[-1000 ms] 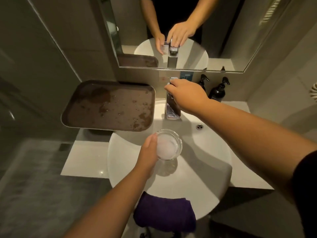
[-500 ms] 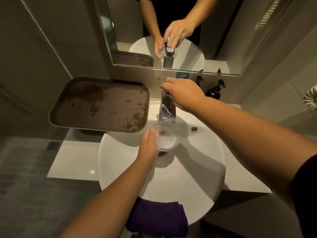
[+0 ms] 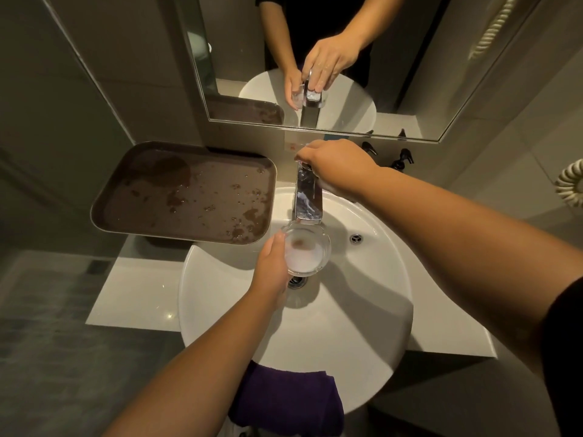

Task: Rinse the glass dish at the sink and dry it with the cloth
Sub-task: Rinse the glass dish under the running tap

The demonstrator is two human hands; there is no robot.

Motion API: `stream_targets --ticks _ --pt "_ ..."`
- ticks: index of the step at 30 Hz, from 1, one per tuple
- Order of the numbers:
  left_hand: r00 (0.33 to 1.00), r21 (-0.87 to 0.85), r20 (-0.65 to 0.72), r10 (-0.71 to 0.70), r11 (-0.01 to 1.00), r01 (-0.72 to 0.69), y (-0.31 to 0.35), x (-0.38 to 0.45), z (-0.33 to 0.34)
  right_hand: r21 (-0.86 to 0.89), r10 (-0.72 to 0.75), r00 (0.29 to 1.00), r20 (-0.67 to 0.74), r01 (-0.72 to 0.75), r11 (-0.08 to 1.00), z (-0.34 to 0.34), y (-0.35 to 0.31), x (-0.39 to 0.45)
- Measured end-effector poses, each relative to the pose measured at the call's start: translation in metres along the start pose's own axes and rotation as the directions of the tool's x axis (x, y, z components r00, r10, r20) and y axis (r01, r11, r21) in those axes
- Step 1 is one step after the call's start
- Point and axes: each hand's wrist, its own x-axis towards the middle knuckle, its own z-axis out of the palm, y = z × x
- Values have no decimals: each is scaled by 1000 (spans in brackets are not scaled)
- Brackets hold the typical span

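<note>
head view: the left hand point(image 3: 271, 266) is closed on the rim of the glass dish point(image 3: 307, 252), holding it under the faucet point(image 3: 307, 200) spout, above the white sink point(image 3: 362, 310). the right hand point(image 3: 337, 165) grips the faucet handle. the purple cloth point(image 3: 287, 398) hangs at the near sink edge.

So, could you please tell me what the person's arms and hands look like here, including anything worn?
Both forearms are bare. The left hand and right hand show no gloves, rings or watch. A black sleeve edge covers the right upper arm; no left sleeve is in view.

White counter point(image 3: 132, 294) — basin point(image 3: 347, 326), brown tray point(image 3: 189, 197).
</note>
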Motion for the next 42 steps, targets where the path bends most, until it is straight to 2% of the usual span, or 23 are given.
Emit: stream_targets --ticks 9,11,13,15,16,17,18,19,20,21,23,25,27,29,31,32,33,35,36,37,39,41,42 --pt "1000 15 -7 8 1000 -7 4 2 0 -5 -2 998 65 2 1000 -7 1 2" --pt "1000 -8 11 15 1000 -14 4 1 0 80 27 997 67 -32 996 -4 1 -2" --pt "1000 0 16 13 1000 -13 3 0 -1 286 152 988 -42 -133 949 6 -5 -19" --pt "1000 2 21 3 1000 -3 2 -1 -4 564 444 880 -165 -285 775 31 -17 -53" --pt "1000 2 14 -3 1000 3 1 -1 -5 693 600 792 -112 -370 619 47 -27 -73" --pt "1000 6 4 -17 1000 17 1 -4 -3 794 702 710 60 -460 397 64 -41 -91" --pt "1000 6 -5 -28 1000 28 -1 -5 -2 836 697 645 313 -535 119 79 -58 -106" --pt "999 10 -9 -36 999 36 -3 -7 0 803 588 604 538 -580 -138 91 -75 -115" --pt "999 23 -16 -29 999 30 -6 -12 3 744 464 590 661 -594 -305 99 -88 -118" --pt "1000 68 -17 -19 997 20 -7 -17 4 717 405 592 697 -591 -370 104 -96 -119" --pt "999 279 -21 40 960 -32 -2 -18 1 770 455 626 633 -571 -284 108 -98 -115" --pt "998 543 62 20 838 -50 9 -8 -12 798 468 675 570 -590 -122 104 -89 -114" --pt "974 726 187 -126 686 -50 22 3 -21 766 345 726 595 -642 31 100 -75 -117" --pt "958 838 239 -158 533 -121 27 12 -21 728 245 731 637 -675 120 97 -63 -118" --pt "979 874 202 11 449 -185 23 13 -16 758 311 734 604 -649 59 98 -59 -111" --pt "982 865 144 122 467 -185 18 10 -11 791 398 727 560 -612 4 101 -62 -107" --pt "975 826 58 213 538 -166 11 4 -4 823 499 698 514 -566 -56 103 -68 -103" --pt "964 701 -87 250 704 -119 -2 -8 6 865 649 594 476 -451 -221 109 -81 -98" --pt "968 668 -107 225 737 -98 -5 -11 8 868 679 557 479 -419 -268 112 -86 -97" --pt "977 672 -77 199 734 -97 -8 -11 7 866 683 555 475 -431 -253 117 -87 -98" --pt "992 752 56 114 649 -117 -2 -2 -3 849 611 630 480 -509 -142 124 -81 -101" --pt "982 831 182 -44 541 -130 12 9 -15 819 443 718 536 -570 -68 125 -71 -103" --pt "965 854 224 -136 504 -127 21 10 -18 792 353 731 583 -608 -49 124 -67 -103"
